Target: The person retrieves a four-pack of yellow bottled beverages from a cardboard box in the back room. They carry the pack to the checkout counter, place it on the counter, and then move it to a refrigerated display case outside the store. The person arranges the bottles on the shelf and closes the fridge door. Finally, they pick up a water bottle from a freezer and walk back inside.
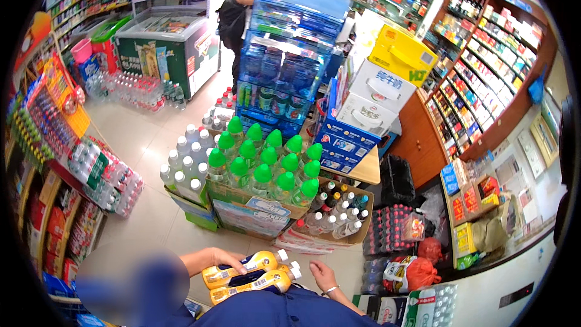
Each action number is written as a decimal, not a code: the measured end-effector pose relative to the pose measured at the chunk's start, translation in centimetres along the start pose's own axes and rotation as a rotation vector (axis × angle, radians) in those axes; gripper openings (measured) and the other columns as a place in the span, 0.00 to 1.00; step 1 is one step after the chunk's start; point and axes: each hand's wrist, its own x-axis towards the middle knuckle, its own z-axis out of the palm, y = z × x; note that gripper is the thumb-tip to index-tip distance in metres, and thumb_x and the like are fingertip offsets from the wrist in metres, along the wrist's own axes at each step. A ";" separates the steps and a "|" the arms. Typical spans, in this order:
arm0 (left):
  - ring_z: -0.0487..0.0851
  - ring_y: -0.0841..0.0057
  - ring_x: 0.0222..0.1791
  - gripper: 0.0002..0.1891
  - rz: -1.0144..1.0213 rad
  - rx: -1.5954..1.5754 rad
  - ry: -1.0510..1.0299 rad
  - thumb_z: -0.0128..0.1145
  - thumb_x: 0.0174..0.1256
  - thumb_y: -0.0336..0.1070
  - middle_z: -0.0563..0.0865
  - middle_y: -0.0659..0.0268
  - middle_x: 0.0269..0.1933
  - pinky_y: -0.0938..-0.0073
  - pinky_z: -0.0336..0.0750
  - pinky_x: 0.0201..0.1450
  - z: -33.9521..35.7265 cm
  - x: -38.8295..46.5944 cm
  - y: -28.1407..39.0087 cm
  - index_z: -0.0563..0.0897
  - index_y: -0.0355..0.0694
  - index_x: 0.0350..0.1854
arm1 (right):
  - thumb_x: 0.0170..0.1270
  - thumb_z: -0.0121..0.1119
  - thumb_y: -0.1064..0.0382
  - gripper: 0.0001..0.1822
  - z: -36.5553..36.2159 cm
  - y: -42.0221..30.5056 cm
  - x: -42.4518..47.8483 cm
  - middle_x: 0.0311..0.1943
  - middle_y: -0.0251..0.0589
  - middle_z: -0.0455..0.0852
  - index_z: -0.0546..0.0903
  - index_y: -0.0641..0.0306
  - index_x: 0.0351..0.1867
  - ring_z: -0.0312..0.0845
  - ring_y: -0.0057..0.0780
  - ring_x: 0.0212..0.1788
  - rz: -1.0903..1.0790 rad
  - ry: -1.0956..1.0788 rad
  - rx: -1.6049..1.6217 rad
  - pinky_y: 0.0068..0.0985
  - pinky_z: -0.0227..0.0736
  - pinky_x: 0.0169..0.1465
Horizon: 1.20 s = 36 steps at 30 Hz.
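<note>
My left hand [229, 260] grips yellow plastic drink bottles [265, 279] with white caps and dark labels. At least two lie side by side against the front of my dark blue shirt [258, 311], caps pointing right; part of another shows between them. My right hand [323, 276] is apart from the bottles, to the right of their caps. Nothing shows in it, and its fingers are loosely bent. A bracelet [330, 290] circles that wrist. Ahead stands a cardboard carton [254, 211] packed with large clear bottles under green pointed caps [263, 172].
White-capped bottles [188, 163] fill a carton on the left; mixed drinks stand in an open box [370, 204] on the right. Behind rises a blue plastic rack [283, 68], with a person's dark backpack [232, 18] beyond it. Stacked milk cartons [379, 86] and bottle packs [386, 231] stand rightward.
</note>
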 end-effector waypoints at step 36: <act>0.75 0.72 0.59 0.46 -0.508 0.066 0.001 0.66 0.52 0.60 0.75 0.58 0.62 0.70 0.69 0.62 12.1 54.9 21.3 0.65 0.32 0.66 | 0.56 0.63 0.38 0.44 -43.9 14.9 0.1 0.49 0.51 0.77 0.66 0.70 0.64 0.76 0.38 0.51 -0.217 0.292 0.376 0.30 0.70 0.55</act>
